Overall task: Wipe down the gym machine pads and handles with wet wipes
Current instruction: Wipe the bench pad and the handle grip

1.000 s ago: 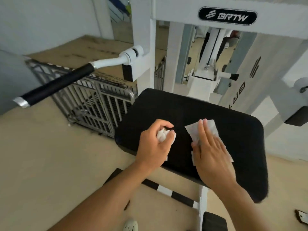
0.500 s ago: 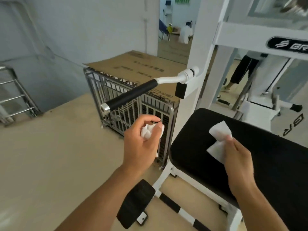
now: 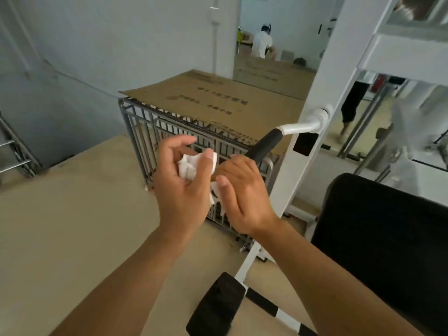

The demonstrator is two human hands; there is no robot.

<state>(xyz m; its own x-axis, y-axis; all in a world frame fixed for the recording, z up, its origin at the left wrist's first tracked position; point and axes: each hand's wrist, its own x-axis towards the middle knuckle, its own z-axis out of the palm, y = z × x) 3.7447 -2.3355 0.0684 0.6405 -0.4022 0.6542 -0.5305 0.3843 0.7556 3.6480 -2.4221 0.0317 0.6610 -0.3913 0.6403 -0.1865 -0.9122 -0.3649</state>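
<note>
The view has swung left, away from the black seat pad (image 3: 378,238), which now sits at the right edge with nothing on it. The right hand (image 3: 244,197), flat on that pad with a spread wipe a second ago, has lifted off and come to the black handle grip (image 3: 263,147), its fingers curling around the near end with the flat wet wipe (image 3: 214,195) trapped beneath the palm; only a white edge shows. The left hand (image 3: 180,187) has come in just beside it, fingers partly curled, pinching a crumpled wipe (image 3: 191,166) between thumb and fingertips. This suggests that pad cleaning is finished for now and handle wiping is starting.

Largest first: the white machine frame (image 3: 322,98) is painted steel, smooth and square in section. The seat pad is matte vinyl, rounded at the corners. Far left of it stands a grey wire cage (image 3: 145,132) topped with flat brown cardboard (image 3: 218,98). The handle is a slim cylinder, probably foam or rubber, on a bent white tube. The wipes are thin, soft and limp.
</note>
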